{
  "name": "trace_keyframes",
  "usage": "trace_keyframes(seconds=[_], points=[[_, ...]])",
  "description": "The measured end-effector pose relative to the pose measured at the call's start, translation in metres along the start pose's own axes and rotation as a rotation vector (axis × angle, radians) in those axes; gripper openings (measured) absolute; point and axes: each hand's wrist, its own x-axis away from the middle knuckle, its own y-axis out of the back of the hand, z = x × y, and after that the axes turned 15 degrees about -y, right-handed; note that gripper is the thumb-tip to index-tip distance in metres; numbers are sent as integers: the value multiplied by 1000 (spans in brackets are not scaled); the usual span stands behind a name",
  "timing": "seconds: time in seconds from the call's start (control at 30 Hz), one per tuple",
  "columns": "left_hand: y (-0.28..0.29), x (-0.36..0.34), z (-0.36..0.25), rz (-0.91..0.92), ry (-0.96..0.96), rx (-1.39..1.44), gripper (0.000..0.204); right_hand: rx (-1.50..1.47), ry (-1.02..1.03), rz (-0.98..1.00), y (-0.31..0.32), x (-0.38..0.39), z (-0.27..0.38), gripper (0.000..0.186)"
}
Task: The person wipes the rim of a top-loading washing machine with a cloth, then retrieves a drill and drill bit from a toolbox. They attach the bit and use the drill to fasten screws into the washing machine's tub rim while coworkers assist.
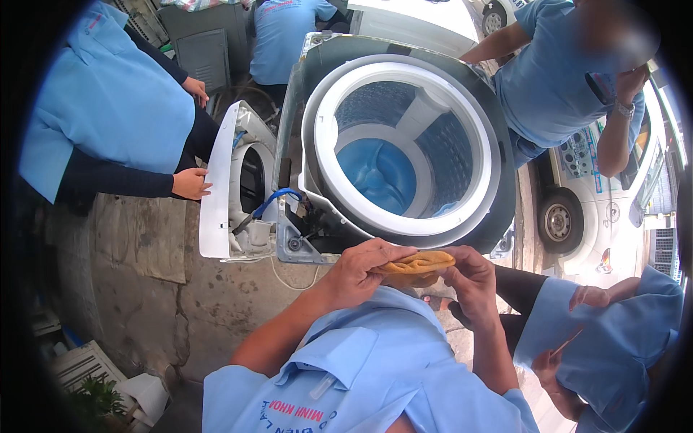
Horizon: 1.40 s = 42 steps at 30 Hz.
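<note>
My left hand (359, 273) and my right hand (469, 283) pinch the two ends of a folded yellow-orange cloth (417, 263) in front of my chest. Just beyond it stands an open top-loading washing machine (312, 258), its outer top taken off. A white balance ring (326, 130) crowns the metal drum, and a blue agitator plate (377, 175) lies at the bottom. Left of the machine, its white top cover (216, 195) is tipped on edge, joined by a blue wire bundle (278, 198). A person's hand (191, 184) rests against that cover.
People in light blue shirts stand at the left (115, 108), far right (548, 94) and near right (599, 339); another bends behind the machine (285, 36). The near-right person holds a thin stick (567, 340). A white vehicle (606, 209) is parked at right. Cracked concrete floor (144, 289) lies left.
</note>
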Motion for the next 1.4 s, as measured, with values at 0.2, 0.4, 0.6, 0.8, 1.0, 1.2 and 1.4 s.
trace_keyframes(seconds=[0.2, 0.4, 0.6, 0.8, 1.0, 1.2, 1.4], points=[[32, 33, -8, -157, 205, 443, 37, 624, -177, -68, 8, -5, 4, 40], [70, 72, 10, -479, 13, 862, 42, 753, -83, -288, 46, -34, -32, 35], [69, 68, -2, -606, 15, 851, 48, 1071, 243, -564, 56, -91, -55, 36], [59, 87, 6, -538, 79, 621, 38, 1173, 204, -572, 44, -107, -68, 50], [50, 92, 2, -592, 118, 638, 42, 1199, 153, -617, 44, -98, -76, 47], [44, 79, -21, -610, 84, 553, 41, 967, 297, -714, 60, -88, -84, 40], [30, 76, -44, -687, 71, 247, 42, 731, 481, -785, 85, -58, -100, 30]])
